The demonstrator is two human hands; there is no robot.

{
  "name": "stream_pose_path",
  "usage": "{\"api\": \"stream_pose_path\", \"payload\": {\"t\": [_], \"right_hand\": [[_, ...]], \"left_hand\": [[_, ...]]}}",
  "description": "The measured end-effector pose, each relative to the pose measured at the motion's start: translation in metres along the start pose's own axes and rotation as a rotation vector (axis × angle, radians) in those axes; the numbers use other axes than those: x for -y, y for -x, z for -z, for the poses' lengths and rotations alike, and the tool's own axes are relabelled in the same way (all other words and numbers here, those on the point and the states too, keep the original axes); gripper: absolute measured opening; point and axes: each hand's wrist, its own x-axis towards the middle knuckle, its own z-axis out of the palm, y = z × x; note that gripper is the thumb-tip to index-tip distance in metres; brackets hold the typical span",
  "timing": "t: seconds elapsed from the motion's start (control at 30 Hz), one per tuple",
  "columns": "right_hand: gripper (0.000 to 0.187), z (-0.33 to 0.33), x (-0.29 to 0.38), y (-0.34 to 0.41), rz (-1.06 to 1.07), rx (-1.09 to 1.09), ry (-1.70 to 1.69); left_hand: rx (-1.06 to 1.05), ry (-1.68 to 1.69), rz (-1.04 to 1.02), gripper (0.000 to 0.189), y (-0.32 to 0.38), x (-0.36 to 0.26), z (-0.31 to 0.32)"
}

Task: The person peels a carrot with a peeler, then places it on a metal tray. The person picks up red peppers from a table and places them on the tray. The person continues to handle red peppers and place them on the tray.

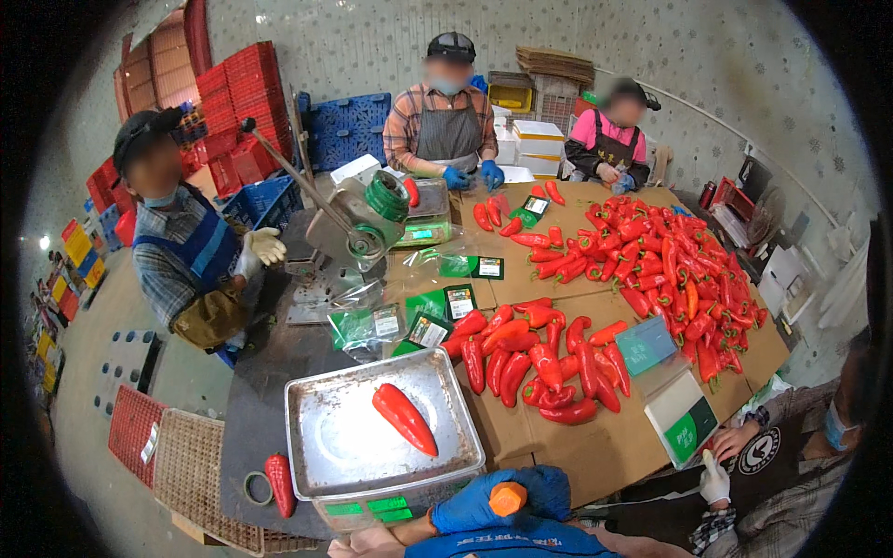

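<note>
My two hands, in blue gloves, are close together at my front: my left hand (464, 503) on the left, my right hand (551, 483) on the right. An orange faceted object (508, 499), its kind unclear, shows between them; which hand grips it, and how the fingers lie, I cannot tell. Just beyond is a weighing scale (380, 508) with green displays and a worn metal pan (324, 432). One long red pepper (407, 420) lies in the pan. Loose red peppers (515, 373) lie on cardboard to the pan's right.
A larger pepper heap (670, 265) covers the table's right side. Printed bags (429, 331) lie beyond the pan. A tape roll (258, 488) and a pepper (280, 485) sit left. A lever press (356, 223) stands farther off. Co-workers surround the table; a gloved hand (714, 478) is at right.
</note>
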Motion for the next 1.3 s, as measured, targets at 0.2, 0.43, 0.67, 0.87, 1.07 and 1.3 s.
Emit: {"api": "stream_pose_path", "payload": {"t": [0.2,0.43,0.67,0.87,1.07,1.3], "right_hand": [[0.023,0.001,-0.002,0.003,0.023,0.022,-0.051],[0.025,0.008,0.014,0.003,-0.151,-0.011,-0.134],[0.027,0.004,0.011,0.000,-0.111,-0.014,-0.075],[0.020,0.002,0.008,0.002,-0.135,-0.038,-0.131],[0.022,0.004,0.009,0.004,-0.019,-0.102,0.023],[0.021,0.001,0.013,0.004,0.028,-0.152,0.050]], "left_hand": [[-0.020,-0.013,-0.015,0.045,0.003,0.007,0.000],[-0.013,-0.026,-0.050,0.041,0.000,0.010,-0.003],[-0.012,-0.216,-0.088,0.043,0.001,0.015,-0.002],[-0.046,-0.140,-0.098,0.047,-0.001,0.007,-0.007],[-0.202,-0.337,-0.201,0.039,0.009,-0.061,0.002],[-0.399,-0.897,-0.608,0.047,0.049,-0.158,0.005]]}}
